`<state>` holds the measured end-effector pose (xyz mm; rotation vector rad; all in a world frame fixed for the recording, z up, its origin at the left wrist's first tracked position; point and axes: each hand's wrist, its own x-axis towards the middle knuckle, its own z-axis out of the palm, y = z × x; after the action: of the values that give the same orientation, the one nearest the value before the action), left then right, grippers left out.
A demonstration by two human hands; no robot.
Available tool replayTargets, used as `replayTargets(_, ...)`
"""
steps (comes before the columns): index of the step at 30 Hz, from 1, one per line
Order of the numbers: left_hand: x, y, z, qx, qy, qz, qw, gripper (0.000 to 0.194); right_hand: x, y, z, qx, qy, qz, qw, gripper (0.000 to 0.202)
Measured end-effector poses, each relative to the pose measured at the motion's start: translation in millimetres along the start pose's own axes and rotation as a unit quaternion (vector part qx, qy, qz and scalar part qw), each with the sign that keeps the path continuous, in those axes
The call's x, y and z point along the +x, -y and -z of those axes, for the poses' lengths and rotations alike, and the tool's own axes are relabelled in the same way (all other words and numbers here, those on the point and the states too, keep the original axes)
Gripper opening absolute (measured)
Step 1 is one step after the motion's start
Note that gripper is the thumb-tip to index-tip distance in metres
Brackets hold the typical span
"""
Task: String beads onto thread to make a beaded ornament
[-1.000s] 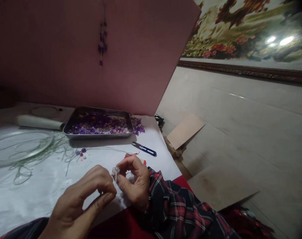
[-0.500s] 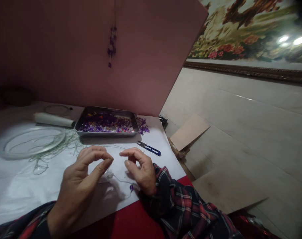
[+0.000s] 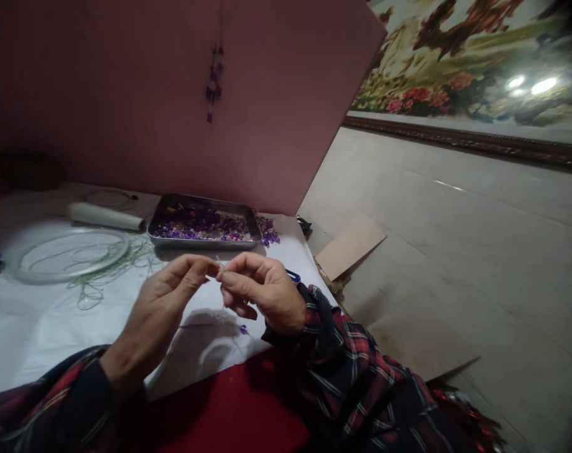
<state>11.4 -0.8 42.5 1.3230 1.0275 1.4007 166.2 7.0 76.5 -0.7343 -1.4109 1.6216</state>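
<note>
My left hand (image 3: 170, 299) is closed in a pinch, its thumb and forefinger on a thin beaded thread. Right against it, my right hand (image 3: 262, 289) also pinches the thread, where a small whitish bit shows at the fingertips. The thread hangs below my fingers toward the white cloth, and its lower part is faint. A purple bead (image 3: 243, 329) on it lies near the cloth's front edge. Behind the hands stands a metal tray (image 3: 205, 243) of purple, clear and red beads. Thread snips (image 3: 292, 275) are mostly hidden behind my right hand.
Loose purple beads (image 3: 269, 234) lie right of the tray. To the left are a pale cone (image 3: 107, 217), a coil of clear line (image 3: 19, 267) and tangled green thread (image 3: 90, 292). A bead strand (image 3: 213, 88) hangs against the pink panel (image 3: 276, 126).
My right hand has moved left and up from an open pose and closed at the left fingertips. The gap between the hands is gone, and the snips are now mostly covered.
</note>
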Motion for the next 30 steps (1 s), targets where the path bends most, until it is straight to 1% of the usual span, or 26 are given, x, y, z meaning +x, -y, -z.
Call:
replayTargets(1,1,2,-1.0,-0.029,0.059,0.037,0.997,0.026,0,2,0,0.006,0.001,0.01,1.0,0.027)
replayTargets(2,1,5,-2.5,-0.057,0.116,0.073,0.989,0.031,1,4,0,0.014,0.003,0.021,1.0,0.024)
replayTargets(3,1,8,-4.4,-0.078,0.162,0.109,0.978,0.035,2,7,0,0.025,0.003,0.032,0.999,0.022)
replayTargets(4,0,11,-6.6,-0.087,0.174,0.142,0.971,0.037,3,9,-1,0.036,0.002,0.043,0.998,0.021)
replayTargets(6,-2,17,-10.5,-0.095,0.159,0.175,0.967,0.038,5,15,-1,0.058,-0.01,0.064,0.996,0.019)
replayTargets(9,-5,23,-13.5,-0.104,0.158,0.199,0.962,0.043,9,25,1,0.08,-0.045,0.097,0.991,0.016)
replayTargets(12,-10,24,-14.4,-0.189,0.171,0.226,0.94,0.039,14,35,9,0.1,-0.09,0.126,0.983,0.013)
replayTargets(14,-13,20,-15.3,-0.26,0.176,0.244,0.917,0.034,17,39,16,0.109,-0.119,0.138,0.977,0.011)
replayTargets(16,-16,14,-16.6,-0.305,0.172,0.275,0.895,0.03,21,39,24,0.112,-0.147,0.14,0.973,0.011)
replayTargets(19,-17,3,-17.7,-0.323,0.168,0.325,0.873,0.019,25,34,36,0.105,-0.182,0.13,0.969,0.013)
replayTargets(21,-16,-1,-16.6,-0.32,0.172,0.347,0.864,0.012,29,27,43,0.092,-0.203,0.114,0.968,0.016)
replayTargets(22,-15,-2,-15.4,-0.314,0.174,0.352,0.865,0.01,31,23,47,0.091,-0.209,0.111,0.967,0.018)
replayTargets(24,-14,-1,-11.7,-0.291,0.168,0.348,0.875,0.012,35,14,55,0.088,-0.215,0.099,0.968,0.021)
replayTargets(28,-15,12,-2.2,-0.193,0.107,0.321,0.921,0.011,40,-4,65,0.067,-0.224,0.069,0.97,0.026)
replayTargets(29,-16,16,0.3,-0.159,0.096,0.31,0.932,0.011,40,-10,66,0.058,-0.224,0.062,0.971,0.027)
replayTargets(30,-17,21,2.9,-0.129,0.099,0.287,0.944,0.013,39,-15,66,0.047,-0.221,0.054,0.973,0.026)
